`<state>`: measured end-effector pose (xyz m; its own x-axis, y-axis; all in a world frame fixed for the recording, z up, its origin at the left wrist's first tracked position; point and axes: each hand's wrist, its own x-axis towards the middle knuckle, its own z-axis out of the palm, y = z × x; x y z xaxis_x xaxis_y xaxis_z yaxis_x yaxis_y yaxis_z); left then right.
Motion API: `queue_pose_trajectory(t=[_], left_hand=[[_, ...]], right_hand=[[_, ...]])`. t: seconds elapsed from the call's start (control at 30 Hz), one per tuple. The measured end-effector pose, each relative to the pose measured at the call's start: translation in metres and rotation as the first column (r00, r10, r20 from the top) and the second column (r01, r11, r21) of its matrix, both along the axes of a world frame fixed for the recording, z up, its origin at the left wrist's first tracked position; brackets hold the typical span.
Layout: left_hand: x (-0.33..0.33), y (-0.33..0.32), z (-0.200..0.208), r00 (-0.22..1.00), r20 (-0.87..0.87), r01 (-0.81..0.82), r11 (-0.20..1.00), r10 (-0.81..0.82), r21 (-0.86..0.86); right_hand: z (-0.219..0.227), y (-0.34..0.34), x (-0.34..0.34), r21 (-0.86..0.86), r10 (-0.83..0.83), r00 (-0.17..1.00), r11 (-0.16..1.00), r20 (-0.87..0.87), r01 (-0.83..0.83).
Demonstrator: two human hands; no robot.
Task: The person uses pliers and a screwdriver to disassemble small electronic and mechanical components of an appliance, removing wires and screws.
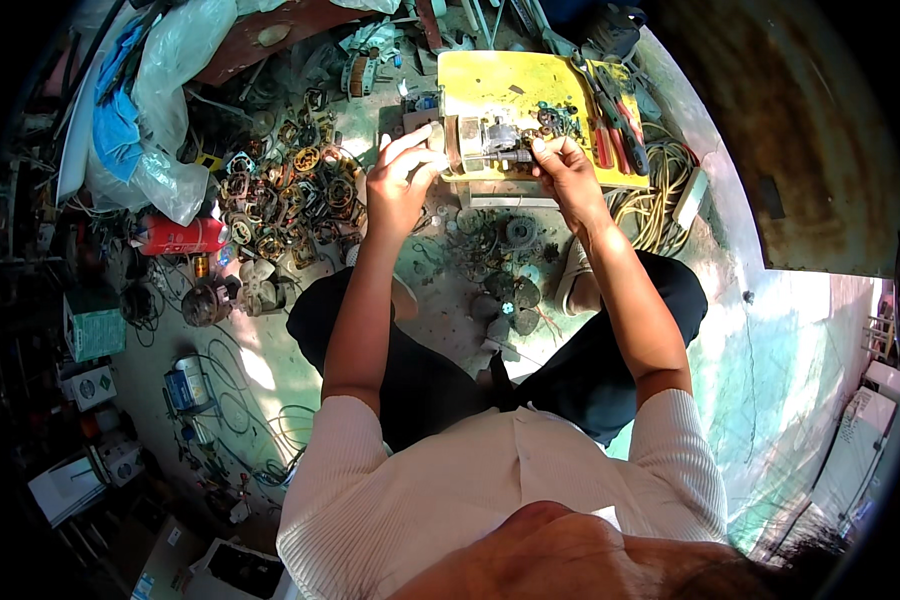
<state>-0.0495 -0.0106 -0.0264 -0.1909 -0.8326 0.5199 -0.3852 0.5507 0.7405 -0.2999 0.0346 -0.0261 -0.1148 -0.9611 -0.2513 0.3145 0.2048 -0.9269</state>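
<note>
On a yellow board (470, 85) in front of me lies a small electric motor assembly (473, 130) with a brownish, coil-like band at its left end and a pale metal frame. The fingers of my left hand (402, 180) are curled against its left end, thumb and fingertips at a round piece there. In my right hand (567, 175), thumb and fingers pinch a dark grey cylindrical piece (515, 156), from which a thin shaft points left toward the motor. Whether the two parts are joined I cannot tell. Small dark hardware (560, 120) lies just beyond my right hand.
Red-handled and black-handled hand tools (620, 125) rest at the board's right side. Coiled cable (660, 190) lies beyond them. Heaped motor coils and parts (290, 190) cover the floor at left, near plastic bags (175, 90). More metal parts (515, 295) lie between my feet.
</note>
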Motion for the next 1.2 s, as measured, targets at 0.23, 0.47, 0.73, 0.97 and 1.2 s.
queue_pose_trajectory(t=[0.23,0.47,0.73,0.97,1.2], left_hand=[[0.000,0.003,0.005,1.000,0.011,-0.007,1.000,0.007,-0.005],[0.004,0.001,0.001,0.999,0.047,0.020,1.000,-0.019,-0.019],[0.000,0.007,0.013,0.998,0.061,0.000,0.998,0.003,-0.057],[-0.004,0.009,0.014,1.000,-0.022,-0.001,1.000,0.002,0.010],[0.000,0.005,0.005,1.000,0.023,-0.002,1.000,0.002,0.009]], right_hand=[[0.014,0.005,0.012,-0.017,-0.049,0.989,0.999,-0.141,0.047],[0.000,0.004,0.002,-0.139,0.030,0.955,0.987,-0.295,-0.074],[0.012,0.003,-0.001,0.056,0.171,0.974,0.985,-0.150,-0.165],[-0.001,-0.002,0.004,-0.181,0.061,0.956,0.977,-0.286,-0.117],[0.002,0.002,0.004,0.069,0.027,0.956,0.996,0.292,-0.049]])
